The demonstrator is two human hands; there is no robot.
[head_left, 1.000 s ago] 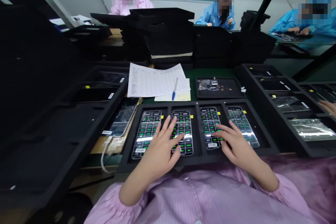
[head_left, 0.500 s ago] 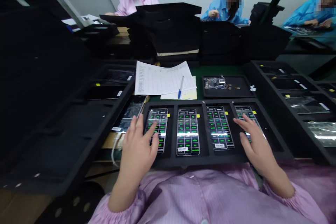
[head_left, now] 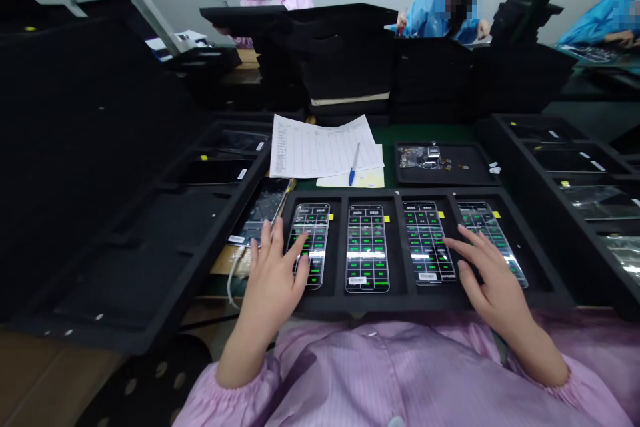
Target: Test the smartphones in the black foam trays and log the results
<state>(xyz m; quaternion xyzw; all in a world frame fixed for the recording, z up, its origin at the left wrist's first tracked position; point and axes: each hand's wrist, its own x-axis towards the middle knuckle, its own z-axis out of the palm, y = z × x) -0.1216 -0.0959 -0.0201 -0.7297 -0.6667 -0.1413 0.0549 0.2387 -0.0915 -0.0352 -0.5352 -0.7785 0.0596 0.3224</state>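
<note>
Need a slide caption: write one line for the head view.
Left hand touches the leftmost phone, right hand lies over the rightmost phone, in a black foam tray of four.

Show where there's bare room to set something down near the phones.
Free: the green mat strip behind the parts tray, and the near slots of the left tray. Crowded: the four-phone tray, under left hand and right hand.

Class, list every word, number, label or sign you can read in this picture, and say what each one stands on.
Nothing can be quoted: every text is too small or blurred.
Lit phone screens: grids of green and white cells, characters unreadable.
White stickers low on those screens: blurred.
Printed sheet: table of rows, too small.
White labels on dark phones in the side trays: blurred.
</note>
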